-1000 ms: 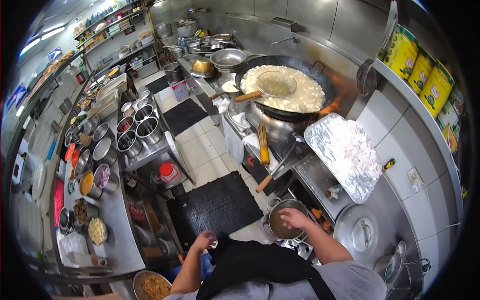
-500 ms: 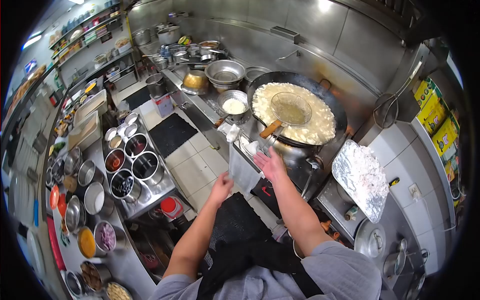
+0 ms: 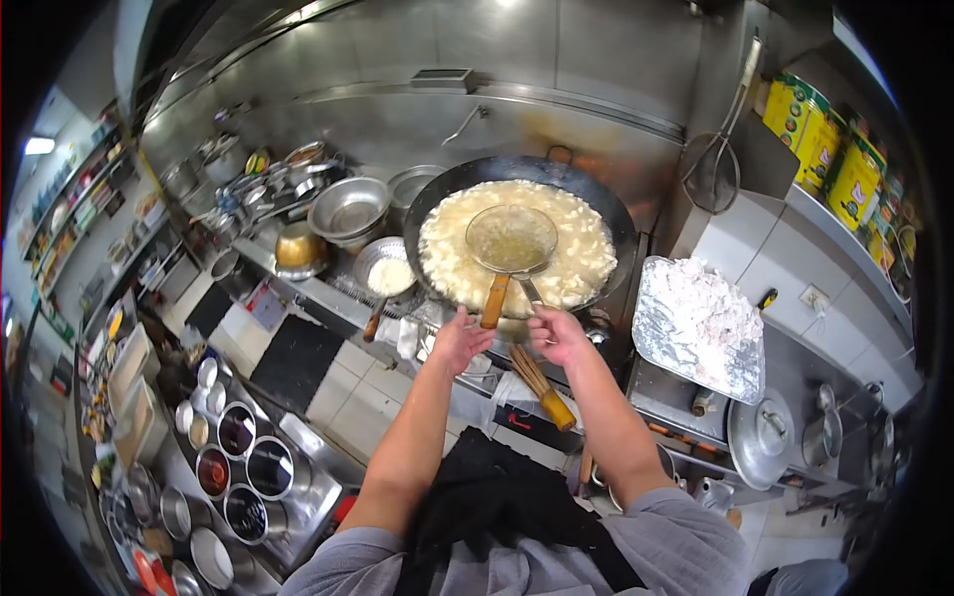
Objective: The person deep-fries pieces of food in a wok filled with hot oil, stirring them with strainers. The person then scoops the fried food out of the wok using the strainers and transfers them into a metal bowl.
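Observation:
A large black wok (image 3: 621, 223) holds pale pieces in bubbling liquid. A round wire strainer (image 3: 512, 238) rests over it, its wooden handle (image 3: 494, 300) pointing toward me. My left hand (image 3: 463, 341) is open, palm turned inward, just left of that handle and apart from it. My right hand (image 3: 558, 334) is at the wok's front rim, fingers apart and loosely bent, close to the end of a metal handle (image 3: 530, 289); whether they touch is unclear. Below and between my hands stands a bamboo brush (image 3: 542, 387) with a yellow-bound end.
Right of the wok lies a foil-lined tray (image 3: 651, 348) heaped with white powder. A perforated ladle (image 3: 383, 268) with pale contents and metal bowls (image 3: 350, 209) sit to the left. A skimmer (image 3: 713, 174) hangs on the wall. Sauce pots (image 3: 270, 467) stand at lower left.
My view has turned to the right. Both hands have moved forward to the wok's front edge, and my left hand has opened out. The metal handle and bamboo brush now show.

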### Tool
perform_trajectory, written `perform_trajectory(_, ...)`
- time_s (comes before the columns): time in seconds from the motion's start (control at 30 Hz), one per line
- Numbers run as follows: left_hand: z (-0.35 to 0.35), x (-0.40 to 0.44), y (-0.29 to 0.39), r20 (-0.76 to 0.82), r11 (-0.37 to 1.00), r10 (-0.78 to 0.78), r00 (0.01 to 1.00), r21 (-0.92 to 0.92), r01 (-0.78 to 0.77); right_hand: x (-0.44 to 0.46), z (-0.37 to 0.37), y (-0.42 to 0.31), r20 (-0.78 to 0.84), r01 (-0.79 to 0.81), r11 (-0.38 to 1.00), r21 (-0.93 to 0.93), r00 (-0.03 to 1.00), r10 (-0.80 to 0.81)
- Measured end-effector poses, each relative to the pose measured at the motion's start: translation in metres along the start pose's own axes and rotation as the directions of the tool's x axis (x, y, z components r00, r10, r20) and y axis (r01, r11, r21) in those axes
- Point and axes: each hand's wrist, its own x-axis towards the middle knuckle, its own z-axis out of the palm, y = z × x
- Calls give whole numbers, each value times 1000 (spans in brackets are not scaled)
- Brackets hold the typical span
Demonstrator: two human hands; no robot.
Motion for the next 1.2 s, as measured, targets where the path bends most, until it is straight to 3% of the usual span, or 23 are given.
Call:
perform_trajectory(0.07,19,12,12,48,999,-13,999,46,11,-10,-11,-25,165,-16,1000,-19,986,19)
perform_trajectory(0.2,61,49,28,87,970,-204,975,151,190,-32,-11,-35,48,36,984,-177,998,-27)
perform_trajectory(0.27,77,73,26,193,947,-271,943,226,226,-33,-11,-28,14,28,981,-190,1000,-26)
perform_trajectory(0.33,92,86,38,169,951,-282,945,177,252,-37,-4,-21,-19,76,964,-256,996,-84)
perform_trajectory(0.4,76,108,64,457,958,-218,863,-69,279,-51,6,-17,-76,84,967,-239,992,-105)
perform_trajectory(0.47,62,99,94,441,954,-234,867,-67,292,-62,12,-18,-99,129,934,-334,980,-171)
perform_trajectory(0.53,49,78,128,359,997,-76,930,15,76,-73,23,-19,-136,161,906,-391,964,-229)
perform_trajectory(0.6,21,74,161,315,998,-6,949,69,-16,-72,31,-18,-182,218,858,-465,925,-334)
perform_trajectory(0.8,-71,101,241,206,964,48,977,248,-99,-21,25,-3,-261,394,792,-466,794,-549)
perform_trajectory(0.87,-80,117,262,166,846,118,979,499,-187,-8,18,-45,-276,265,658,-705,752,-599)
perform_trajectory(0.93,-77,124,282,145,630,227,963,732,-259,-2,21,-89,-335,113,565,-818,704,-626)
perform_trajectory(1.0,-81,138,301,185,454,257,949,843,-287,2,24,-123,-351,-52,423,-905,652,-672)
perform_trajectory(1.07,-101,185,303,291,125,421,859,920,-372,-3,37,-148,-218,-351,-6,-937,595,-773)
perform_trajectory(1.1,-96,185,306,291,131,419,860,918,-374,7,-3,-169,25,-390,-316,-865,595,-803)
perform_trajectory(1.13,-88,179,311,276,52,404,872,945,-324,6,9,-179,26,-394,-319,-862,595,-803)
perform_trajectory(1.17,-83,177,313,260,-29,391,883,962,-270,2,31,-187,-92,-530,-315,-788,606,-790)
perform_trajectory(1.2,-81,181,311,260,-27,391,883,962,-271,0,46,-194,-209,-651,-312,-692,595,-776)
